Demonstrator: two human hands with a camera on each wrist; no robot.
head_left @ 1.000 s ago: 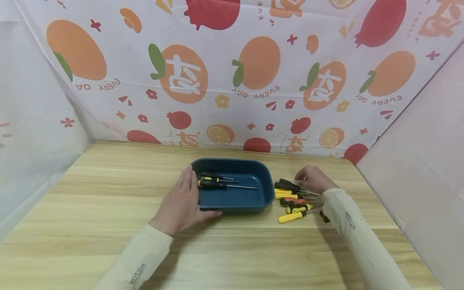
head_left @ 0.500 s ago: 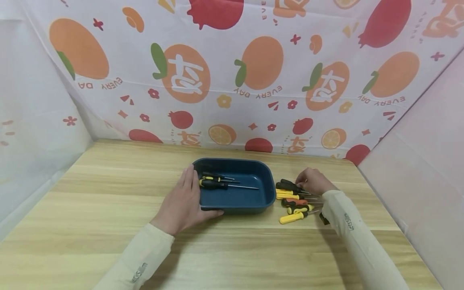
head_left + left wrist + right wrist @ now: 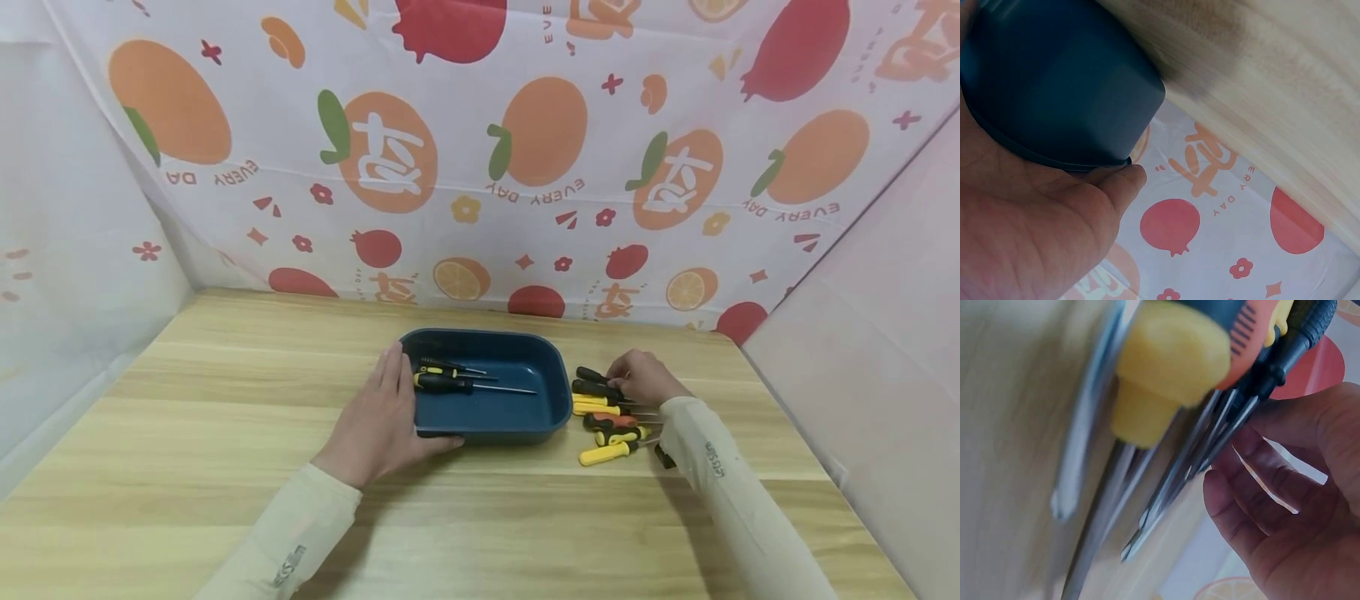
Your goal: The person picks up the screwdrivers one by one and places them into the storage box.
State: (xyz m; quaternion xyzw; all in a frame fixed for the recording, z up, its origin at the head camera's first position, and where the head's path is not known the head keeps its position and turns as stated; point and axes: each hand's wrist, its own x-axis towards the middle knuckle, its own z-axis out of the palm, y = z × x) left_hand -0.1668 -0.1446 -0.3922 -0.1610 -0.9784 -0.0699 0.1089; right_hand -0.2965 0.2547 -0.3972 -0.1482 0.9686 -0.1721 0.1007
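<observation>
A pale wood-grain worktop (image 3: pixel 225 500) meets a white fabric backdrop (image 3: pixel 465 167) printed with oranges, red fruit and small flowers; pale walls (image 3: pixel 885 350) close in both sides. A person's cream sleeves (image 3: pixel 292 533) reach in from the near edge.

A dark blue rectangular tray (image 3: pixel 487 437) stands on the worktop. Inside, toward its left end, lie three screwdrivers: a long black-and-yellow one (image 3: pixel 442 382) nearest, then two smaller dark ones (image 3: pixel 442 363) behind it. The left hand (image 3: pixel 378 425) has its fingers straight along the tray's left wall, thumb along the near side.

Just right of the tray is a row of loose screwdrivers: black-handled ones (image 3: pixel 592 389) farthest, then yellow-handled ones (image 3: pixel 588 400), an orange-and-black one (image 3: pixel 609 422), a yellow-and-black one (image 3: pixel 622 436) and a yellow one (image 3: pixel 606 453) nearest. The right hand (image 3: pixel 648 379) has its grip at the far end, pinching a black-handled screwdriver.

The left wrist view shows the tray's smooth outer wall and the hand against its rim; the right wrist view shows metal shafts and tips that the head view leaves mostly behind the arm.
</observation>
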